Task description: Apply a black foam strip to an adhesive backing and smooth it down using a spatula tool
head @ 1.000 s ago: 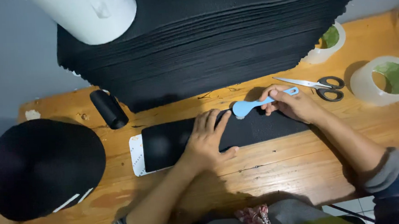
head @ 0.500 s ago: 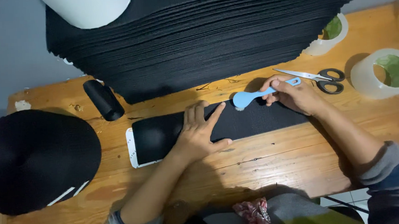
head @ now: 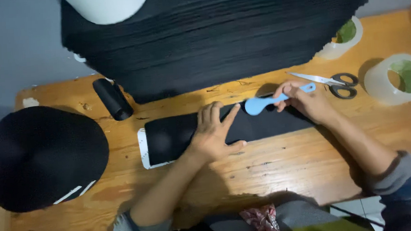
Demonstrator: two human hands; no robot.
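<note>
A long black strip [head: 271, 123] lies flat on the wooden table [head: 288, 167], with a white backing piece [head: 144, 149] showing at its left end. My left hand [head: 215, 131] presses flat on the middle of the strip, fingers spread. My right hand [head: 308, 100] holds a light blue spoon-shaped tool [head: 272, 100] by its handle; the rounded head rests at the strip's upper edge, just right of my left fingertips.
A tall stack of black sheets [head: 220, 35] fills the back of the table, a white cylinder [head: 106, 6] above it. Scissors [head: 330, 81] and two tape rolls [head: 395, 78] [head: 342, 38] lie at right. A black roll [head: 113, 99] and a black cap [head: 39, 157] sit left.
The view has shifted slightly, so everything sits a little lower and to the right in the picture. Both hands keep the same hold on the strip and the blue tool.
</note>
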